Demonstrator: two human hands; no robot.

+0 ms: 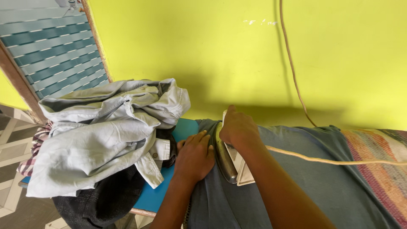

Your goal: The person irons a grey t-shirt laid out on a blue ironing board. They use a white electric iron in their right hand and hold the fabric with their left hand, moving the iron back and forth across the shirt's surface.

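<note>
**Ironing under way, a heap of clothes waiting**

At nine o'clock lies a rumpled heap of garments, a creased pale grey cotton shirt (101,135) on top, a dark one beneath and a checked cloth at its far edge; none looks pressed, so most of the load seems left to do. It rests on the blue-covered ironing board (154,195).

At the centre, the left hand (194,157) lies flat with fingers spread, pinning down the slate-blue cloth garment (322,169). Touching it at three o'clock, the right hand (238,129) is closed round the handle of the cream electric iron with a metal sole (229,163), standing on the garment's near end.

The cream cord (335,161) trails to three o'clock, over the striped woven blanket (388,169).
</note>
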